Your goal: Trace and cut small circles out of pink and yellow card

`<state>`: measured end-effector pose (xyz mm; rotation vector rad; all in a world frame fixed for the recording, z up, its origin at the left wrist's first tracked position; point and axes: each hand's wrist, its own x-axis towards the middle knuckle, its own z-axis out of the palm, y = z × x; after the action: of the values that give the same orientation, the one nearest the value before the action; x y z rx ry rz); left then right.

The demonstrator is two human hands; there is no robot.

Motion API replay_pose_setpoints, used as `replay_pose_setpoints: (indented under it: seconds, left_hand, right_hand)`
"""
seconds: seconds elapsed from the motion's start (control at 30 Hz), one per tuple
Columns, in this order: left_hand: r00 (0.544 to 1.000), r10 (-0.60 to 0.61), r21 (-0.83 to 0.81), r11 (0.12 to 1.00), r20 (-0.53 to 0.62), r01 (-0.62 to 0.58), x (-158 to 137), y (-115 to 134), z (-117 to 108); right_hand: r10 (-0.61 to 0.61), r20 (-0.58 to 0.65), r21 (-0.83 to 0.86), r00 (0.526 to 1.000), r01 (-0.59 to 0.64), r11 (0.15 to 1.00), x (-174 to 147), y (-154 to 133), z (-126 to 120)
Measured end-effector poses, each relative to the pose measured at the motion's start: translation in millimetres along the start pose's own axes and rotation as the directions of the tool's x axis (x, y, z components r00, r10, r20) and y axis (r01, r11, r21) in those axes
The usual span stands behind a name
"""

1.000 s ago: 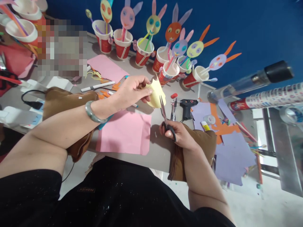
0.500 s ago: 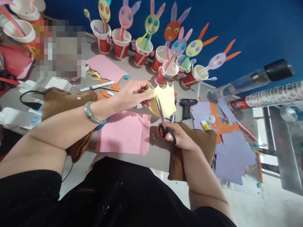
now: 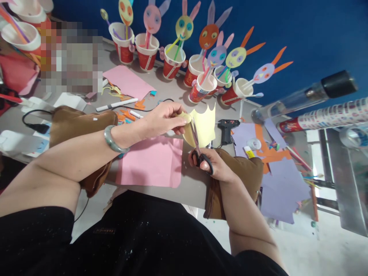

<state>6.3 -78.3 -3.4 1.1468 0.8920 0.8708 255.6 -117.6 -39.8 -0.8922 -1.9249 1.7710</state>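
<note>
The blue wall [image 3: 296, 34] marks 12 o'clock; the dial is centred on the work. Below it, the worktop [image 3: 192, 188] carries the supplies. A left brown cushion [image 3: 80, 122] sits at 9 o'clock and a right brown cushion [image 3: 250, 166] at 4, one beneath each forearm [image 3: 247, 199], presumably to support the arms while the hands are raised. A purple sheet [image 3: 284, 199] lies farther out at 4 o'clock. A pink sheet [image 3: 149, 165] lies flat at 8, close to the person but outside the cutting area. Red-and-white cups [image 3: 147, 57] bearing paper rabbit faces [image 3: 184, 28] stand from 10 to 1 o'clock, likely set back so tall items stay beyond the hands' sweep.

Left hand [image 3: 169, 115]: thumb and fingers pinch the yellow paper [image 3: 205, 127] by its left edge, at centre, above the worktop. This grip leaves the body of the paper exposed to the blades. Right hand [image 3: 218, 165]: fingers wrap the black handles of the scissors [image 3: 197, 148], blades aimed toward 11 o'clock. From this angle, whether the blades bite the paper cannot be confirmed. A glue gun [image 3: 226, 132] lies at 3 o'clock, probably for short reach.
</note>
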Motion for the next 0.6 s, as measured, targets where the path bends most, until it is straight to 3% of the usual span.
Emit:
replay_pose_setpoints:
  seconds: [0.2, 0.43, 0.6]
  left_hand:
    - [0.999, 0.029, 0.036, 0.999, -0.014, -0.028, 0.5, -2.0, 0.7]
    - [0.978, 0.192, 0.233, 0.958, -0.085, -0.168, 3.5, -14.9, -2.1]
    - [0.984, 0.163, 0.225, 0.964, -0.069, -0.144, 2.5, -14.4, -1.2]
  right_hand:
    - [-0.013, -0.004, 0.077, 1.0, 0.014, 0.997, 0.2, 3.9, 6.4]
    - [0.005, -0.009, 0.203, 1.0, -0.003, 0.979, 0.8, 6.2, 11.5]
    - [0.01, -0.015, 0.205, 1.0, -0.007, 0.979, 0.3, 7.7, 10.7]
